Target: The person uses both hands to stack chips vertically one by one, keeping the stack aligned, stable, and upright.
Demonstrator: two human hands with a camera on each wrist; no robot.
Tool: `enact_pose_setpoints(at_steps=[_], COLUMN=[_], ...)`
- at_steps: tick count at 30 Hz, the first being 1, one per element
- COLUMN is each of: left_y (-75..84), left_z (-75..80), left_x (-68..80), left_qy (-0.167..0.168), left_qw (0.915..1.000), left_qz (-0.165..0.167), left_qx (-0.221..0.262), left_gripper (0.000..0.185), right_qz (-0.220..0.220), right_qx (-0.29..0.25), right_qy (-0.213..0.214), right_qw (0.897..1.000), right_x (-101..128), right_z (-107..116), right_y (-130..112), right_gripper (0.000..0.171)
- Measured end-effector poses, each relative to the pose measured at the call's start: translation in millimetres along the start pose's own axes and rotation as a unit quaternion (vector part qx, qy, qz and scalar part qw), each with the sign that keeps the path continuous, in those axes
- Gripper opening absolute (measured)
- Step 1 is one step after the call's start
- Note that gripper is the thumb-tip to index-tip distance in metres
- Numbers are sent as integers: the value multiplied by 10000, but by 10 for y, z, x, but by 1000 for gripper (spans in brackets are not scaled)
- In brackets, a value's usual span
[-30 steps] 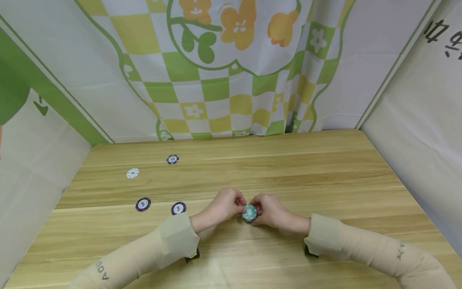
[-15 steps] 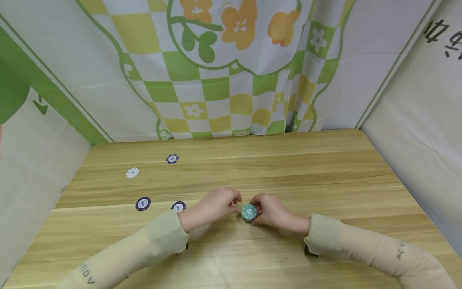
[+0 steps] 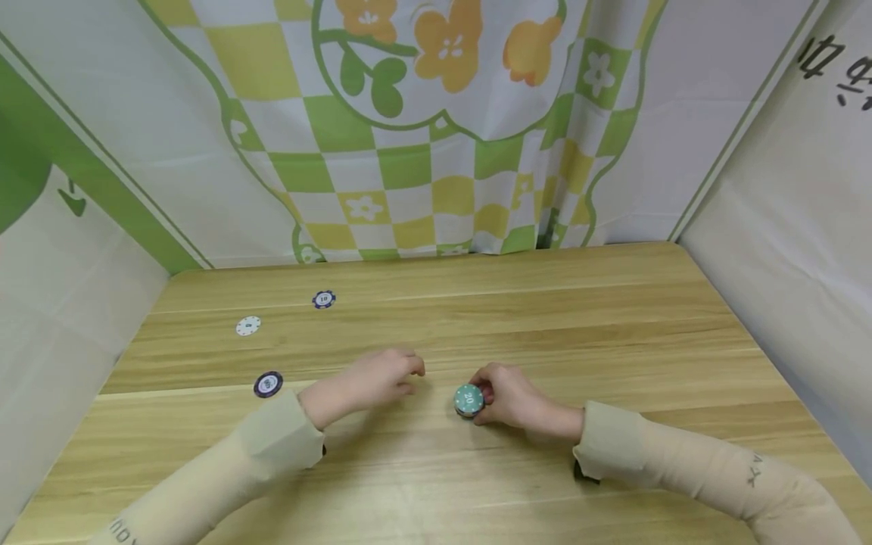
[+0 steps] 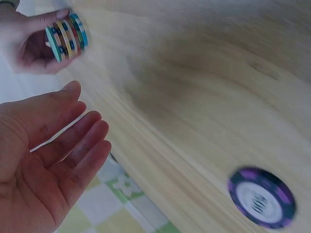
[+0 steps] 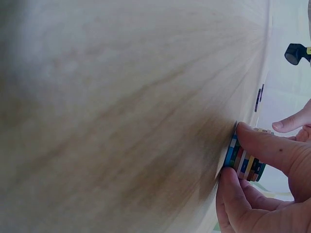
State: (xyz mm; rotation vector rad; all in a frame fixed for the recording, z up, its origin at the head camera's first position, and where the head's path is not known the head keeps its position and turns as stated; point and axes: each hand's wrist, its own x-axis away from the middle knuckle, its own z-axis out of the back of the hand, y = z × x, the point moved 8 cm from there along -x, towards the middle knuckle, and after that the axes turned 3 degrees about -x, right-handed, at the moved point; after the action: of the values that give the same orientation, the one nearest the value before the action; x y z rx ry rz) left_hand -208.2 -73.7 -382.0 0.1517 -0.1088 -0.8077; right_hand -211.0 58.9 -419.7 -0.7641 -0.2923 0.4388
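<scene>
A short stack of coloured poker chips [image 3: 469,400] with a teal "20" chip on top sits on the wooden table [image 3: 613,325]. My right hand [image 3: 485,393] grips the stack from the right, thumb and fingers curled round its rim [image 5: 245,164]. My left hand [image 3: 407,376] hovers a little left of the stack, holding nothing. In the left wrist view, my left hand's fingers [image 4: 73,141] are straight and relaxed, palm bare. The stack [image 4: 68,36] shows beyond them. A purple chip [image 4: 262,196] lies flat on the wood near that hand.
Loose chips lie on the left half of the table: a purple one [image 3: 269,384], a white one [image 3: 248,325] and a blue one [image 3: 324,299]. Printed cloth walls [image 3: 422,151] close in the table at the back and on both sides.
My left hand has let go of the stack and drawn away to the left, opening. My arm now covers the second purple chip. The right hand keeps hold of the stack in place.
</scene>
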Motion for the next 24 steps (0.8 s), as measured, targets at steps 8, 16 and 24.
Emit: enact_pose_setpoints(at_steps=[8,16,24], left_y=[-273,-484,-625], left_z=[-13,-37,-42], left_x=[221,432,629], left_qy=[16,-20,-105], left_qw=[9987,9949,9907], left_qz=[504,984,1343], left_qx=[12,201,198], left_gripper=[17,17,21], right_qz=[12,71,87], right_qx=[20,69,80], right_qy=[22,22,42], right_qw=[10000,9999,9999], right_x=[7,8,8], right_z=[4,1,6], right_y=[-10,-21,-17], right_gripper=[41,40,41])
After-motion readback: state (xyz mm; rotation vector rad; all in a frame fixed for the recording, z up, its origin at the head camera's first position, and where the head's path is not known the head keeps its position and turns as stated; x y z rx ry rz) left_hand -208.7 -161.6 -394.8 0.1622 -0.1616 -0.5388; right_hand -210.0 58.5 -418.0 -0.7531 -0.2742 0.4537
